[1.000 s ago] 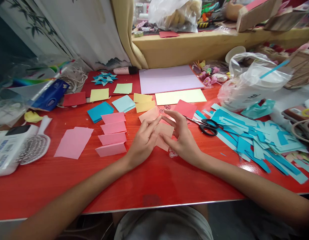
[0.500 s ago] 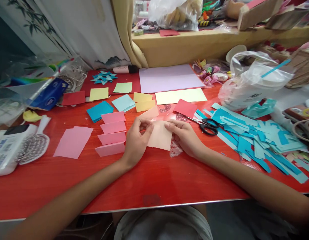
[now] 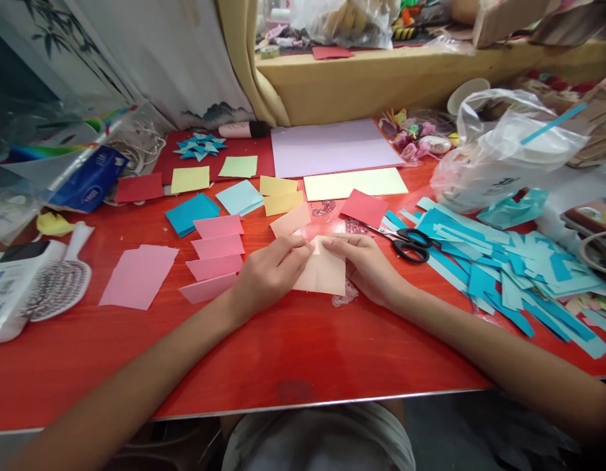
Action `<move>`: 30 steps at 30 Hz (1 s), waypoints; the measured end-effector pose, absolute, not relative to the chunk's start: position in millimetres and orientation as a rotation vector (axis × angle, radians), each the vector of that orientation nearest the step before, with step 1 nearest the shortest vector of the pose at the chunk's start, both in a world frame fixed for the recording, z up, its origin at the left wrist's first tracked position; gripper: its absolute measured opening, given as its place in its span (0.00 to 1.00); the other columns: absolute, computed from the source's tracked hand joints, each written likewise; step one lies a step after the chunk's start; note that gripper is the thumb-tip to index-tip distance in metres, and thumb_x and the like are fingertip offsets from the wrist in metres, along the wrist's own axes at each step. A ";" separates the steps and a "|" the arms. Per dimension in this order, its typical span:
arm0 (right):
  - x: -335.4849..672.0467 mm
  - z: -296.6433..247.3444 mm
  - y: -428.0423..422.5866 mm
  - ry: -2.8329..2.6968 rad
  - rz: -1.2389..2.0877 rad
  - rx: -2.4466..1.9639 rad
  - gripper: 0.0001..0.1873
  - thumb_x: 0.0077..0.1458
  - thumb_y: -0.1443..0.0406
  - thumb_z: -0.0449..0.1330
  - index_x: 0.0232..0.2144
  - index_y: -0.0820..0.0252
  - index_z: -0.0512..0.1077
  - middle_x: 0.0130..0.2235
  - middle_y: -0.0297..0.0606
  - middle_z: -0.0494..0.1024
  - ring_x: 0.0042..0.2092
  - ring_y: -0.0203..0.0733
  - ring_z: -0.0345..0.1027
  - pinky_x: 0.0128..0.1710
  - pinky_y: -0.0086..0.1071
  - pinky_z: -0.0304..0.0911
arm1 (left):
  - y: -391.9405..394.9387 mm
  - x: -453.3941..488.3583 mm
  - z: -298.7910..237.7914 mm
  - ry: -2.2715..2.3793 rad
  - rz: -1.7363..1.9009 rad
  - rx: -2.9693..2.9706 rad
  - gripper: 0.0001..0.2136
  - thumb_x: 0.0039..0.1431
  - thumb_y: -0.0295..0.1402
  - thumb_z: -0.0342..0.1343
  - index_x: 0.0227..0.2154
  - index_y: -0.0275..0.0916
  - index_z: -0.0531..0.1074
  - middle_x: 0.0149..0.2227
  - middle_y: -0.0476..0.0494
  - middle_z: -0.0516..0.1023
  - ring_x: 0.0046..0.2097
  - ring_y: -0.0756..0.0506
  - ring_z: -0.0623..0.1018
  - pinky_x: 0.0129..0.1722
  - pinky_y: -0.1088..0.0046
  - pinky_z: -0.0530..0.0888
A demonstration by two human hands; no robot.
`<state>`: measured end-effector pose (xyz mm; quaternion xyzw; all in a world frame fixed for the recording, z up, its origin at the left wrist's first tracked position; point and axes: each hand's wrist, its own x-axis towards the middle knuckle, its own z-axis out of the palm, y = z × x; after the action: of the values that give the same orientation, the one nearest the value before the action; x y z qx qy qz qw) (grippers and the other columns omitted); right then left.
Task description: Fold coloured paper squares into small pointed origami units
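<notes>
Between both hands is a small cream paper sheet (image 3: 325,276), with a crease running down it and its top edge bent. My left hand (image 3: 270,271) pinches its upper left part. My right hand (image 3: 369,261) grips the upper right corner, thumb on top. Just beyond lies a peach folded paper (image 3: 290,220). Left of my left hand stands a row of several pink folded papers (image 3: 216,267). A red paper square (image 3: 364,208) and black-handled scissors (image 3: 410,244) lie beyond my right hand.
Blue paper strips (image 3: 508,261) are heaped on the right, below a plastic bag with a cup (image 3: 508,157). Flat pink sheets (image 3: 138,276), a hairbrush (image 3: 62,288) and teal papers (image 3: 191,214) lie left. A lilac sheet (image 3: 332,149) lies at the back. The red table's front edge (image 3: 283,409) is near me.
My left hand has turned over, knuckles up, and moved in along the sheet's top. The cream paper now shows a crease and a bent top edge. Both hands still hold it.
</notes>
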<state>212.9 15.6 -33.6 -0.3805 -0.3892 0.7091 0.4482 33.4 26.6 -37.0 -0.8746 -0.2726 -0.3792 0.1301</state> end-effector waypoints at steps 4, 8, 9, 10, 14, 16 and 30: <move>215.9 -33.2 19.0 -0.982 1.767 -0.952 0.10 0.52 0.61 0.59 0.31 0.64 0.74 0.27 0.37 0.74 0.28 0.35 0.67 0.30 0.30 0.63 | 31.0 29.8 -38.4 -0.641 -1.012 -2.571 0.10 0.56 0.23 0.52 0.42 0.35 0.68 0.39 0.41 0.77 0.41 0.48 0.77 0.38 0.75 0.75; 217.6 -33.8 21.4 -1.010 1.761 -0.968 0.10 0.52 0.62 0.59 0.28 0.65 0.73 0.27 0.37 0.73 0.29 0.34 0.66 0.29 0.28 0.61 | 36.3 27.2 -38.6 -0.562 -1.000 -2.633 0.10 0.57 0.24 0.52 0.42 0.36 0.68 0.41 0.41 0.77 0.44 0.47 0.77 0.44 0.72 0.75; 217.8 -34.0 21.6 -1.017 1.758 -0.979 0.10 0.52 0.62 0.59 0.27 0.65 0.72 0.26 0.36 0.72 0.28 0.34 0.66 0.29 0.28 0.60 | 37.1 26.9 -38.5 -0.553 -1.006 -2.644 0.09 0.57 0.24 0.52 0.41 0.36 0.68 0.41 0.41 0.77 0.45 0.46 0.77 0.44 0.71 0.75; 218.1 -34.1 21.7 -1.023 1.753 -0.989 0.10 0.52 0.62 0.59 0.26 0.64 0.71 0.25 0.36 0.71 0.27 0.33 0.65 0.28 0.27 0.60 | 37.5 26.9 -38.4 -0.543 -1.013 -2.649 0.09 0.57 0.24 0.52 0.41 0.36 0.68 0.41 0.41 0.77 0.44 0.46 0.77 0.44 0.71 0.75; 219.1 -35.1 21.8 -1.051 1.750 -0.992 0.11 0.52 0.61 0.59 0.24 0.64 0.70 0.24 0.34 0.69 0.25 0.31 0.62 0.25 0.26 0.57 | 37.3 27.7 -37.9 -0.481 -1.023 -2.648 0.09 0.55 0.24 0.54 0.39 0.35 0.69 0.40 0.41 0.78 0.44 0.46 0.77 0.43 0.71 0.76; 219.4 -35.8 22.2 -1.064 1.765 -0.979 0.11 0.52 0.60 0.59 0.24 0.64 0.70 0.24 0.34 0.70 0.26 0.32 0.63 0.26 0.28 0.58 | 37.1 28.2 -37.7 -0.464 -1.022 -2.649 0.08 0.55 0.24 0.55 0.38 0.35 0.69 0.40 0.42 0.78 0.43 0.46 0.78 0.43 0.71 0.77; 217.3 -34.7 21.6 -1.097 1.751 -1.013 0.11 0.49 0.60 0.60 0.23 0.63 0.70 0.25 0.36 0.71 0.27 0.35 0.65 0.30 0.31 0.61 | 36.0 29.7 -37.3 -0.484 -1.014 -2.688 0.05 0.56 0.25 0.53 0.35 0.37 0.70 0.38 0.45 0.79 0.43 0.47 0.78 0.43 0.72 0.77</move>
<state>217.3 21.6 -34.7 -0.4020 -0.4353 0.6946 0.4078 29.7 36.0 -37.3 -0.9167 -0.1649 -0.3458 0.1139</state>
